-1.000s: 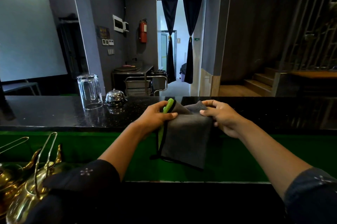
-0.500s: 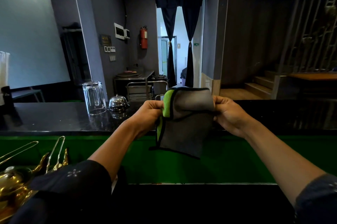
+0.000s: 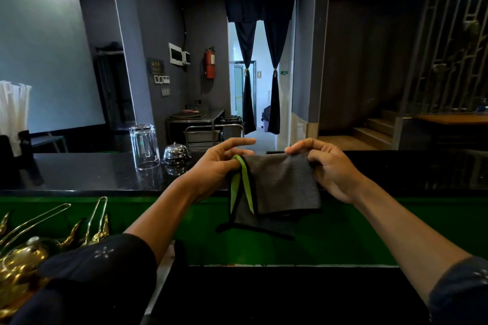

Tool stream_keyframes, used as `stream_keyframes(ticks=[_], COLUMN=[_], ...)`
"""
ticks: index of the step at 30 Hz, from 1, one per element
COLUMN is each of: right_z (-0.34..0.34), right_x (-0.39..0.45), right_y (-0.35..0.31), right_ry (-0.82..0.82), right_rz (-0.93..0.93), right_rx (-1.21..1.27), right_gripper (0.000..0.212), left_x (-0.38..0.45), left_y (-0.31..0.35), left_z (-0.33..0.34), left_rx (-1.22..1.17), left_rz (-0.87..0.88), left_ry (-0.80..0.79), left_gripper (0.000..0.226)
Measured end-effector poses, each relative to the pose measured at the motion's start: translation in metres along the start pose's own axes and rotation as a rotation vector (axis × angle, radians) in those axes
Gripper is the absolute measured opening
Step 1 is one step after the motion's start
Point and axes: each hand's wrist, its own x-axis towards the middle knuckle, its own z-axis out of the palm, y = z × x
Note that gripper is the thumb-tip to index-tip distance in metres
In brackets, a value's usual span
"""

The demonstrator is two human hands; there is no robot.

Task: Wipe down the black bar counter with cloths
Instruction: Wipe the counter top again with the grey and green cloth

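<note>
A folded grey cloth [image 3: 280, 184] with a green inner face and black trim hangs in the air over the near edge of the black bar counter [image 3: 92, 174]. My left hand [image 3: 216, 166] pinches its upper left corner with the thumb, while the other fingers stretch out straight. My right hand [image 3: 324, 166] grips the upper right corner with curled fingers. The cloth's lower layers dangle in front of the green panel [image 3: 343, 229] below the counter.
On the counter to the left stand an upturned glass [image 3: 144, 146], a chrome call bell [image 3: 175, 153] and a holder of white straws [image 3: 13, 113]. Brass teapots [image 3: 23, 261] sit at the lower left. A doorway with dark curtains lies beyond.
The cloth was lifted off the counter edge and folded over, so its top layer now lies flat and shorter. My left fingers have opened outward. The view has tilted upward.
</note>
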Motion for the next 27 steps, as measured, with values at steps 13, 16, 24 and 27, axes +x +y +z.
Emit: stream_keyframes(ticks=[13, 16, 24, 27], right_z=[-0.003, 0.000, 0.000, -0.004], right_x=[0.003, -0.002, -0.014, -0.016], right_y=[-0.027, -0.029, -0.041, -0.041], right_ry=[0.147, 0.130, 0.103, 0.091], right_rz=[-0.121, -0.096, -0.149, -0.121], right_rx=[-0.535, -0.523, -0.384, -0.290], right_gripper=[0.014, 0.012, 0.011, 0.018], left_x=[-0.010, -0.016, -0.029, -0.032], left_y=[0.031, 0.033, 0.041, 0.045], left_z=[0.000, 0.003, 0.003, 0.004], left_rx=[0.996, 0.825, 0.478, 0.270], left_rz=[0.296, 0.246, 0.231, 0.133], left_ry=[0.258, 0.228, 0.111, 0.083], left_gripper=[0.028, 0.026, 0.028, 0.032])
